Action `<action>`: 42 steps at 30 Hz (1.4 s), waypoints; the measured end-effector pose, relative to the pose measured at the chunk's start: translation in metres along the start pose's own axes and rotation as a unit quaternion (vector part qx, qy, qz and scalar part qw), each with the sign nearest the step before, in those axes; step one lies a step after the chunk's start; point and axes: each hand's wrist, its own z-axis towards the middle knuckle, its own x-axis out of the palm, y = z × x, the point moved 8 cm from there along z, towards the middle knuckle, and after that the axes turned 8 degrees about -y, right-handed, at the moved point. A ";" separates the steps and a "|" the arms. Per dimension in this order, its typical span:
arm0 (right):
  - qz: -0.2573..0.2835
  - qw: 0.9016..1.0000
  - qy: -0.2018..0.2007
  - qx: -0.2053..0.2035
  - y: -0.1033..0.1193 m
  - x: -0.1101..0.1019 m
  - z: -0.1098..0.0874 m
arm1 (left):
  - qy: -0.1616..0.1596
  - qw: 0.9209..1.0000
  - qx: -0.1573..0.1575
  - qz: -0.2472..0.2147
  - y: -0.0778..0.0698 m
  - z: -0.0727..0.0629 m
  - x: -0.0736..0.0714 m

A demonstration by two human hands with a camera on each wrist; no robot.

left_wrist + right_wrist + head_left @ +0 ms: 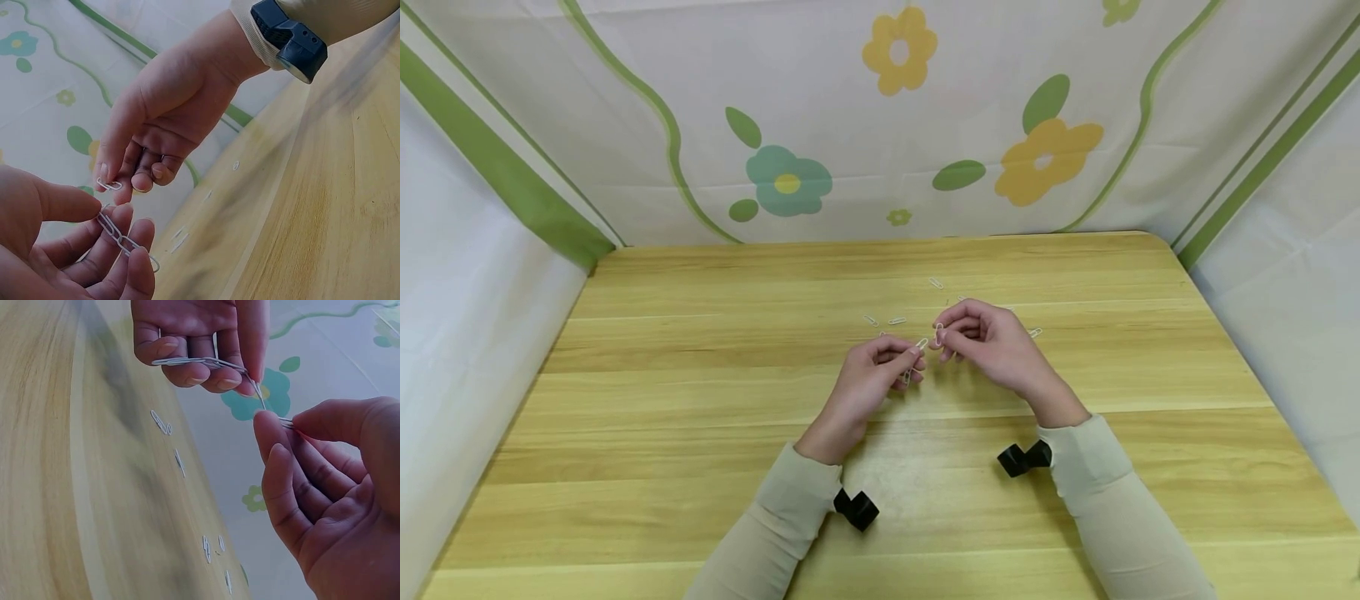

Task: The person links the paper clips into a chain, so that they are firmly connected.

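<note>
My left hand [868, 375] pinches the upper end of a short chain of linked white paper clips [108, 224] between thumb and index finger. The chain's lower end lies across the other, loosely bent fingers, as the right wrist view also shows. Just right of it and slightly higher, my right hand [996, 346] pinches a single white paper clip [110, 185] between thumb and index fingertip. Both hands are held above the wooden table [662, 400], fingertips facing each other with a small gap. In the right wrist view the single clip [286, 422] is partly hidden by the fingertips.
Several loose white paper clips lie on the table beyond the hands, among them one clip [936, 283] at the back, one [897, 321] near the left hand and one [1036, 332] right of the right hand. A flowered curtain [850, 125] hangs behind the table.
</note>
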 end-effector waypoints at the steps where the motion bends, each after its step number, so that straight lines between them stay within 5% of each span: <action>1: -0.004 1.000 -0.001 0.002 0.000 0.000 0.000 | 0.000 1.000 0.000 0.000 0.000 0.000 0.000; 42: -0.095 0.994 0.005 -0.059 0.006 0.012 -0.003 | -0.026 0.999 -0.005 -0.027 0.001 0.001 -0.004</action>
